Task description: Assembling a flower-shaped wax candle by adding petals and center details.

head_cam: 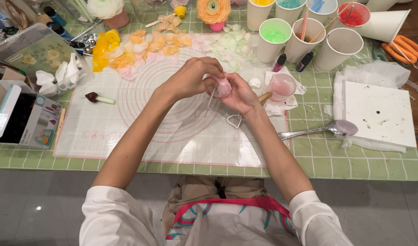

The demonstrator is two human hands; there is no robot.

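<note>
**Two hands on a pink petal flower, over a ringed mat**

Left hand [190,77]: fingers curled and pinching the top of the pink flower [221,86] from the left. Contact with the petals.

Right hand [240,93]: cupped around the same flower from the right and beneath, fingers closed on it. A wooden-handled tool [265,96] juts out behind this hand, to the right.

Pink flower: small, layered, pale pink; held between both hands just above the centre of the mat, not resting on it.

White mat [127,132]: pink-edged, printed with concentric pink rings; lies on the green checked surface [355,159].

Heart-shaped wire cutter [235,120]: on the mat, just near of the right wrist.

Loose petals [140,48]: yellow, orange, pink and white, spread along the far edge of the mat.

Small clear cup [282,86]: pinkish contents, on crumpled tissue, just right of the hands.

Two small dark bottles [292,62]: far of that cup, near the paper cups.

White paper cups [304,34]: cluster at far right; contents green, yellow, blue, red; some hold sticks.

Metal spoon [327,130]: right of the mat, bowl pointing right.

White block [377,114]: flat, speckled, on white paper, far right.

Brown-tipped stick [99,98]: on the left part of the mat.

Clear tray [58,77]: white petal pieces inside, left of the mat.

Orange finished flower [213,10]: far edge, centre.
</note>
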